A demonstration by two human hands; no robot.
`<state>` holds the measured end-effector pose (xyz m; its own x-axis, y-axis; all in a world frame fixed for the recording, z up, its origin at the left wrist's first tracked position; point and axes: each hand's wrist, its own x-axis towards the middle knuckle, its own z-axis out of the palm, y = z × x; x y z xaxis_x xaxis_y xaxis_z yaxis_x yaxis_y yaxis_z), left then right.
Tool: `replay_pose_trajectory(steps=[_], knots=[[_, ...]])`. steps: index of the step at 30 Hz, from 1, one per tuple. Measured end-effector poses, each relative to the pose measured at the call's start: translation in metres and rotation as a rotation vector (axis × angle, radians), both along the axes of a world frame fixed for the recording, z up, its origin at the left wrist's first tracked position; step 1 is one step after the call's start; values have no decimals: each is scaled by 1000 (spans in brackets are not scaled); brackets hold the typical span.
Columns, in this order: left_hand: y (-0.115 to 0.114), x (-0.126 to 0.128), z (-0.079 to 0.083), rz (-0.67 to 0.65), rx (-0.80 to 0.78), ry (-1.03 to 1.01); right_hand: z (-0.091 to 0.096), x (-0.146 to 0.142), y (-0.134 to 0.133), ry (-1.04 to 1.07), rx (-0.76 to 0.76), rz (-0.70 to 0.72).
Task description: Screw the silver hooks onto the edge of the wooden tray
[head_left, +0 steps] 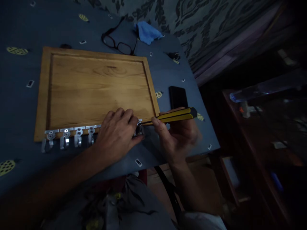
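Note:
A wooden tray-like board with a raised rim lies on the blue cloth. Along its near edge runs a metal hook rail with several hooks and screws. My left hand covers the rail's right part, fingers curled over the board's edge and thumb beside the end hook. In my right hand is a yellow and black screwdriver, held almost level. Its thin shaft points left and its tip reaches the rail's right end, beside my left fingers. The exact contact at the tip is too small to tell.
Eyeglasses and a blue cloth lie behind the board. A black flat case rests right of it, with a small dark object farther back. The table's right edge drops off near a dark reddish shelf.

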<state>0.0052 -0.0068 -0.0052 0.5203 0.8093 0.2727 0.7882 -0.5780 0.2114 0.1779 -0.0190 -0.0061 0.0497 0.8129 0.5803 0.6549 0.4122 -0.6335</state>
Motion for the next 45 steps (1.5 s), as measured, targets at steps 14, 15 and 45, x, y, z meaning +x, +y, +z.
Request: replay_pose_trajectory(steps=[14, 15, 45], knots=[[8, -14, 35, -39, -269, -347, 10, -9, 0, 57, -26, -19], [10, -14, 45, -67, -272, -455, 11, -9, 0, 69, -17, -6], [-11, 22, 89, 166, -142, -458, -20, 5, -31, 90, -371, 239]])
